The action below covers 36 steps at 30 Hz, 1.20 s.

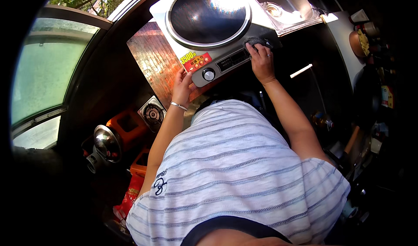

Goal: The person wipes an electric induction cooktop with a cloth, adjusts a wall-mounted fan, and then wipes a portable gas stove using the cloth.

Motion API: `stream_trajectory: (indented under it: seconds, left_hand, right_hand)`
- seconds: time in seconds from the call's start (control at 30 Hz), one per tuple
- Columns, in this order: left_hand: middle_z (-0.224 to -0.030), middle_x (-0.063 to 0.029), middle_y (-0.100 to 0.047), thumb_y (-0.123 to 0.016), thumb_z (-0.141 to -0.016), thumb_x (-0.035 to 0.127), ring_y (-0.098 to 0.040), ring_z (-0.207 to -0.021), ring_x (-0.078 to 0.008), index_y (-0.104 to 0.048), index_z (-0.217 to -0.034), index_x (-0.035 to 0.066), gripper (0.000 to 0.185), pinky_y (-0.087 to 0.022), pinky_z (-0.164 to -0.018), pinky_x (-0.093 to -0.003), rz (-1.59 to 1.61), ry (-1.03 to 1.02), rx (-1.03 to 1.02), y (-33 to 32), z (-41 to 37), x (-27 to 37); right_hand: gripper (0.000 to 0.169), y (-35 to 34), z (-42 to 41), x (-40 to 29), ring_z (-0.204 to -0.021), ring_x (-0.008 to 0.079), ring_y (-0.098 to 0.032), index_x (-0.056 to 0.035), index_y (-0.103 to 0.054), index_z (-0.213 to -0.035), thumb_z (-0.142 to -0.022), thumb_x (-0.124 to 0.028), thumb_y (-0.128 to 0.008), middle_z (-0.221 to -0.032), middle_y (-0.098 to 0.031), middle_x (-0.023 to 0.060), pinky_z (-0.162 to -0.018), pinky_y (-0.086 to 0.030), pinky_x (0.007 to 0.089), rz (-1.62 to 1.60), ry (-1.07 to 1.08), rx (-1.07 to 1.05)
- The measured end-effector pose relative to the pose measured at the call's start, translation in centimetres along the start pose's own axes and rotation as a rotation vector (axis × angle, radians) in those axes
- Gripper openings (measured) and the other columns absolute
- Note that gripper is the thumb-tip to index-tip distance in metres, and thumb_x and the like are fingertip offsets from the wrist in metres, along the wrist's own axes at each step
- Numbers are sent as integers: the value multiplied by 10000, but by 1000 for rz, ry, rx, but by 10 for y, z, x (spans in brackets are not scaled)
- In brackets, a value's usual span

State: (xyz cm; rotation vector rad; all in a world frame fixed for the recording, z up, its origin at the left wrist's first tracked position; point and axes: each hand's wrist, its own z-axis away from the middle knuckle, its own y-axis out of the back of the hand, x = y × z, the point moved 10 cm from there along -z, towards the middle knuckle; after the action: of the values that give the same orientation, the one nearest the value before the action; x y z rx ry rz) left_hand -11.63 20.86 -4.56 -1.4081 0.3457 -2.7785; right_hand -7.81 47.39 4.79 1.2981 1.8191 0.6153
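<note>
Before me is an induction cooker (156, 11) with a round black concave plate (205, 20) inside a metal ring. Its front panel carries a control knob (208, 74), a dark display strip (233, 61) and a red and yellow sticker (197, 63). With my left hand (182, 86) I grip the cooker's front left corner, thumb near the sticker. My right hand (262, 61) presses a dark grey scouring pad or cloth (255, 42) onto the panel's right end, past the display. The pad is partly hidden under my fingers.
A stainless steel sink (294, 4) lies at the far right. Under the cooker is a reddish-brown board or tabletop (153, 56). Lower left are a gas burner (153, 113), an orange crate (127, 122) and a shiny metal lid (107, 143). A brown bowl (356, 43) of yellow food stands at right.
</note>
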Motion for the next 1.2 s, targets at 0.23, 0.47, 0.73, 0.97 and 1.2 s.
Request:
stream_trajectory:
  seconds: [0.23, 0.47, 0.73, 0.97, 1.2]
  left_hand:
    - [-980, -48, -574, -538, -884, 298, -582, -813, -137, -491, -1118, 34, 355, -492, -715, -291, -160, -34, 73, 0, -22, 2]
    - [-882, -71, -638, -530, -881, 362, -580, -762, -117, -609, -1006, -11, 401, -454, -687, -260, -342, -304, 129, 5, -46, 9]
    - [-851, -64, -644, -528, -882, 362, -577, -758, -114, -623, -982, -9, 396, -454, -681, -267, -284, -404, 155, 4, -39, 15]
    - [-842, -63, -645, -530, -884, 348, -577, -738, -113, -624, -973, -11, 382, -458, -673, -269, -352, -390, 143, 8, -43, 12]
    - [-851, -58, -646, -538, -881, 344, -581, -752, -113, -622, -971, -14, 379, -459, -676, -264, -308, -375, 124, 4, -40, 14]
  right_hand:
    - [423, 13, 80, 86, -983, 309, -522, -47, -556, -1146, -744, 54, -469, -1052, -520, 157, -876, -416, 356, -209, -583, 62]
    - [346, 16, -17, 27, -978, 290, -505, -82, -556, -1039, -698, -28, -545, -1059, -531, 91, -871, -399, 391, -5, -22, -79]
    - [451, 7, -12, 64, -1025, 329, -456, -131, -525, -1126, -696, -176, -657, -1119, -479, 115, -901, -366, 411, -12, -134, -111]
    - [469, 12, 33, 80, -1033, 352, -450, -79, -496, -1139, -722, -141, -701, -1104, -466, 166, -904, -376, 420, -76, -250, 184]
    - [326, 13, 43, 81, -1013, 368, -454, -49, -491, -1041, -738, -32, -611, -1050, -464, 182, -902, -376, 414, -160, -367, 189]
